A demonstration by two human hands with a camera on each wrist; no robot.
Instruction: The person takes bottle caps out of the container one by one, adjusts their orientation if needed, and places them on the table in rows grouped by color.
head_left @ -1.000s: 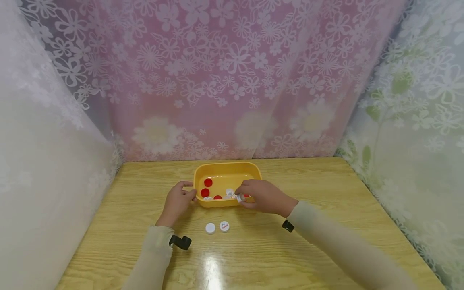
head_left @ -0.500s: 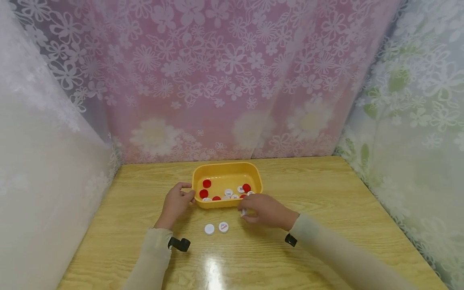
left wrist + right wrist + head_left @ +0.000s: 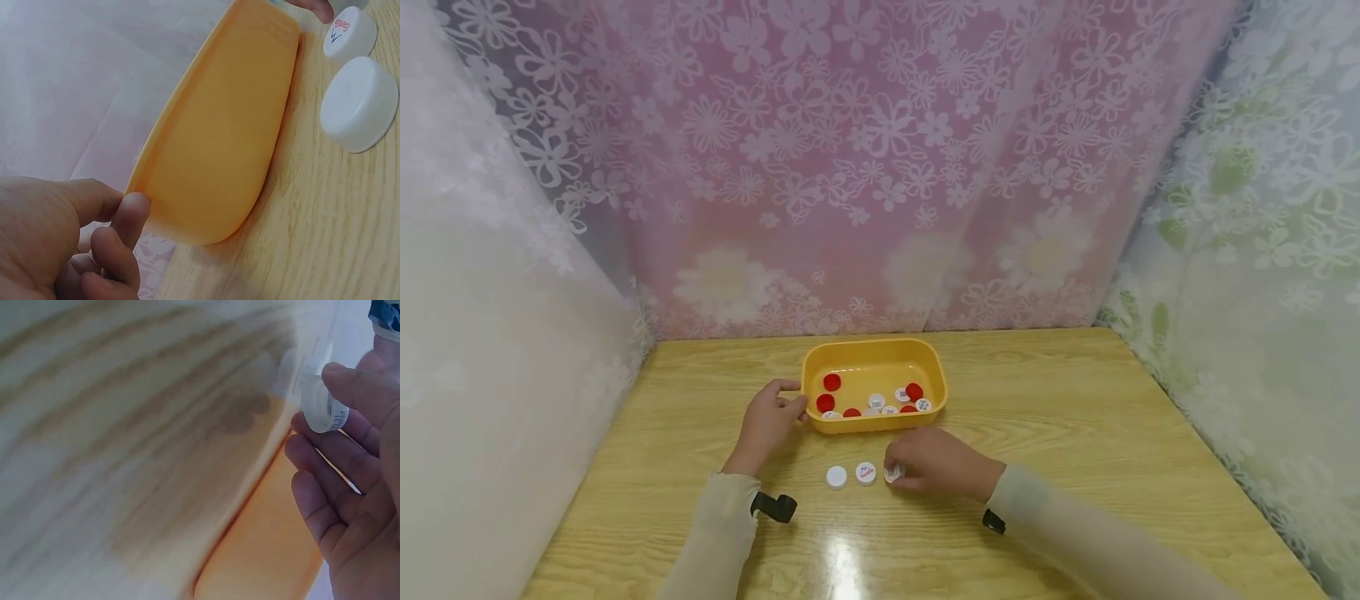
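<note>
My left hand (image 3: 765,427) pinches the left rim of a yellow plastic tub (image 3: 874,340) between thumb and fingers. In the left wrist view the tub's side wall (image 3: 219,131) rises beside those fingers. My right hand (image 3: 943,465), just in front of the tub, holds a white bottle cap (image 3: 892,475) by its edge. The right wrist view shows this cap (image 3: 324,409) between thumb and fingertips, its hollow side partly visible. To its left on the table lie a plain white cap (image 3: 837,477) and a white cap with red and blue print (image 3: 866,473).
Inside the tub are several white caps and red caps (image 3: 832,382), mostly along the front wall. Wood-grain table (image 3: 1037,400) extends around it. A pink floral curtain (image 3: 880,208) hangs behind, with pale curtains on both sides.
My right hand has come out of the tub with a white cap and moved down to the table, at the right end of the two caps. The left hand stays at the rim.
</note>
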